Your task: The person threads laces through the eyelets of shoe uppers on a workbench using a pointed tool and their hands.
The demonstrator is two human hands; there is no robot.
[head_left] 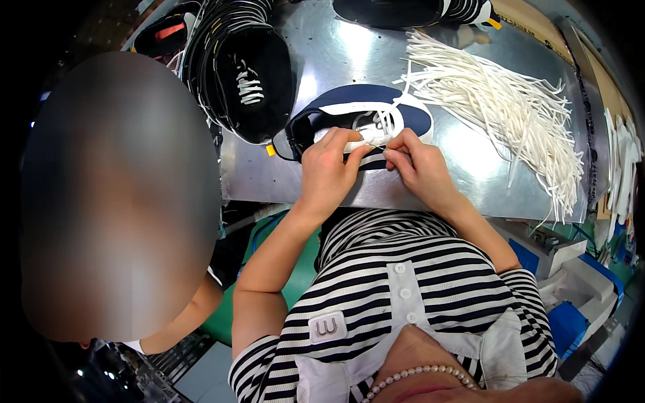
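A navy and white shoe upper [411, 119] lies on its side on the metal table in front of me, its dark opening toward the left. A white shoelace [388, 121] runs through some of its eyelets, with one loose end reaching up past the toe. My left hand [330, 164] is closed at the near eyelet edge, thumb and forefinger pinching the upper. Close beside it, my right hand [422, 168] pinches a thin pale strand that looks like the lace's end. The fingertips partly hide the eyelets there.
A large heap of white laces [497, 101] covers the table's right side. Nested black shoe uppers [259, 80] stand at the left, and another dark upper [390, 12] lies at the far edge. A person [178, 316] is close on my left.
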